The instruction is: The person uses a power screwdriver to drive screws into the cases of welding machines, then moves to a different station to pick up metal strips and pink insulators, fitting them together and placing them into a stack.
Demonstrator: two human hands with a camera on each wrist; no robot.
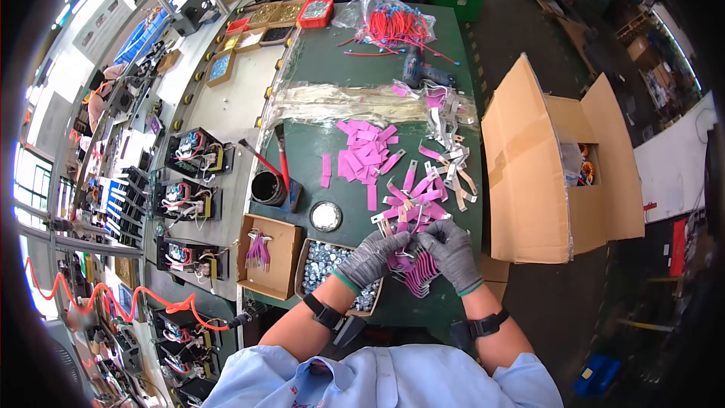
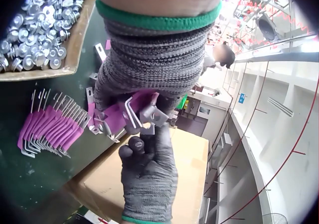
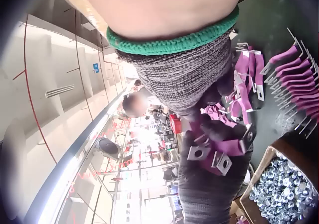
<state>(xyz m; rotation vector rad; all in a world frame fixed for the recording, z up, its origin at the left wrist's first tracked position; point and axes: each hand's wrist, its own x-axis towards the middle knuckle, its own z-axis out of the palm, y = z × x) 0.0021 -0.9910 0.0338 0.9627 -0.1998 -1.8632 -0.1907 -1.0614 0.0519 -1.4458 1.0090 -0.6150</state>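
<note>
Both hands wear grey gloves with green cuffs and meet over the green table. The left hand (image 1: 375, 255) and the right hand (image 1: 451, 255) hold purple-sleeved metal strips with holed, bent ends between them. In the left wrist view the strips' metal ends (image 2: 153, 115) stick out beside the fingers of the right hand (image 2: 148, 179). In the right wrist view the purple strips (image 3: 227, 147) lie between the thumb and fingers of the left hand (image 3: 214, 179). A neat row of bent purple strips (image 1: 420, 278) lies just below the hands.
A box of metal fasteners (image 1: 308, 287) and a cardboard box with purple strips (image 1: 281, 287) stand at the left. Beyond the hands lie loose purple sleeves (image 1: 362, 153), a tin (image 1: 325, 216) and a power drill (image 1: 424, 72). A large open carton (image 1: 529, 174) stands right of the table.
</note>
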